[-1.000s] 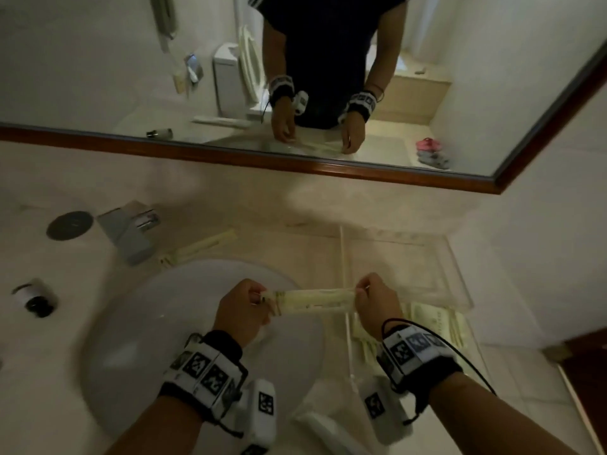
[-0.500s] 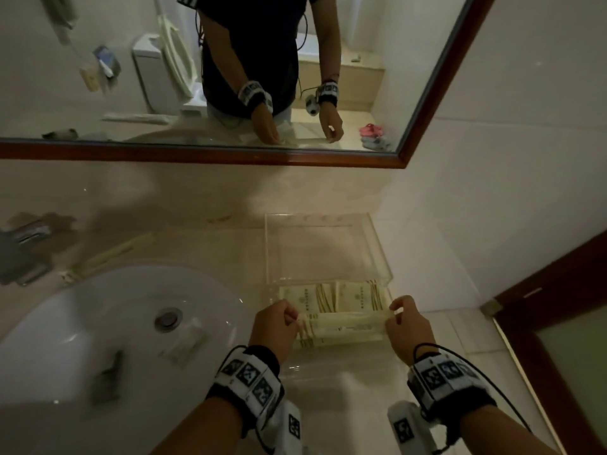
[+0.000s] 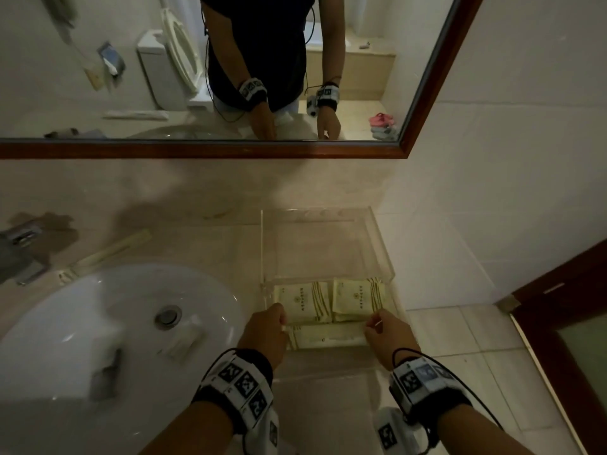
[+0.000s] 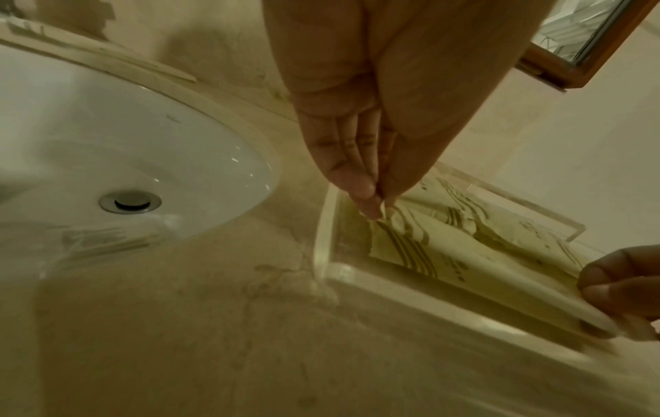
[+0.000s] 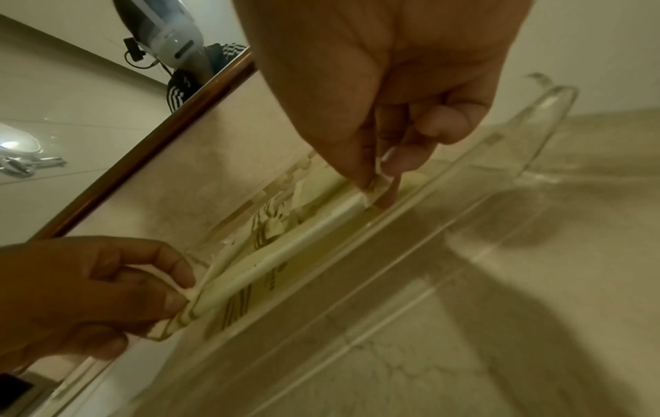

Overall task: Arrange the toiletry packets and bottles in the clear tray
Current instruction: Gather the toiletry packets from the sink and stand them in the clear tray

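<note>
A clear tray (image 3: 381, 251) stands on the counter right of the sink. Two pale yellow packets (image 3: 300, 302) (image 3: 356, 298) lie side by side in its near half. In front of them a long pale packet (image 3: 328, 338) (image 4: 475, 270) (image 5: 285, 262) lies low in the tray's near end, stretched between both hands. My left hand (image 3: 267, 328) (image 4: 371, 197) pinches its left end. My right hand (image 3: 382, 331) (image 5: 378, 183) pinches its right end. The tray's far half holds nothing.
A white sink (image 3: 108, 323) with a metal drain (image 3: 168, 316) fills the left; a small wrapped item (image 3: 179, 339) lies in it. Another long packet (image 3: 108, 252) lies behind the sink near the tap (image 3: 19, 247). A mirror (image 3: 230, 70) hangs above. A wall stands to the right.
Both hands carried the long packet from above the sink rightward and lowered it into the tray's near end, in front of the two packets.
</note>
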A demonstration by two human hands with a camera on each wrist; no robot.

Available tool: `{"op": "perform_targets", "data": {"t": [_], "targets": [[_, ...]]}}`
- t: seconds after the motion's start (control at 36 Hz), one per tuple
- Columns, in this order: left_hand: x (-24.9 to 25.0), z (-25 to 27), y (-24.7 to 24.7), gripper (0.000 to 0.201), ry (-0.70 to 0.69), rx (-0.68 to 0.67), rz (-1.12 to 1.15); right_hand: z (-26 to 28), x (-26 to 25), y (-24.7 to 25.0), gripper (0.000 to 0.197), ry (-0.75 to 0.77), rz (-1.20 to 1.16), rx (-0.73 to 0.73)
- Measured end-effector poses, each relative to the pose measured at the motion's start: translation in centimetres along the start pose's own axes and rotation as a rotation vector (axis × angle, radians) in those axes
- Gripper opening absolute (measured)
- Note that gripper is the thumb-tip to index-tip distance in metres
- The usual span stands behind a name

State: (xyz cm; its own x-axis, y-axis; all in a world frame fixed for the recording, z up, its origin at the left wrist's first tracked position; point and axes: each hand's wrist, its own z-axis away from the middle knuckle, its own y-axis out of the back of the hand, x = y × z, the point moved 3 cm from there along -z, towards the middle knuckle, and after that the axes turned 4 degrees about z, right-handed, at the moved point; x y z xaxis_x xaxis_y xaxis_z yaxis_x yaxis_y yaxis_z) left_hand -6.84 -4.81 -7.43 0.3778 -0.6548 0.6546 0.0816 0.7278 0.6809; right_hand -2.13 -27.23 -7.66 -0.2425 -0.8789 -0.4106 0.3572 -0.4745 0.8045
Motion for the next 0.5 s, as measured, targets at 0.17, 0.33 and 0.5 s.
{"op": "perform_targets", "data": {"t": [0.17, 0.33, 0.5], "targets": [[-0.11, -0.43, 0.0, 0.013, -0.041, -0.047, -0.133, -0.27, -0.15, -0.06, 0.009, 0.004, 0.029, -0.016], [-0.11, -0.44, -0.2, 0.014, -0.075, -0.061, -0.2, 0.05, -0.27, -0.09, 0.02, 0.017, 0.027, -0.014], [0.17, -0.01, -0.05, 0.017, -0.079, -0.083, -0.224, 0.47, -0.5, 0.18, 0.026, 0.038, 0.065, 0.015]]}}
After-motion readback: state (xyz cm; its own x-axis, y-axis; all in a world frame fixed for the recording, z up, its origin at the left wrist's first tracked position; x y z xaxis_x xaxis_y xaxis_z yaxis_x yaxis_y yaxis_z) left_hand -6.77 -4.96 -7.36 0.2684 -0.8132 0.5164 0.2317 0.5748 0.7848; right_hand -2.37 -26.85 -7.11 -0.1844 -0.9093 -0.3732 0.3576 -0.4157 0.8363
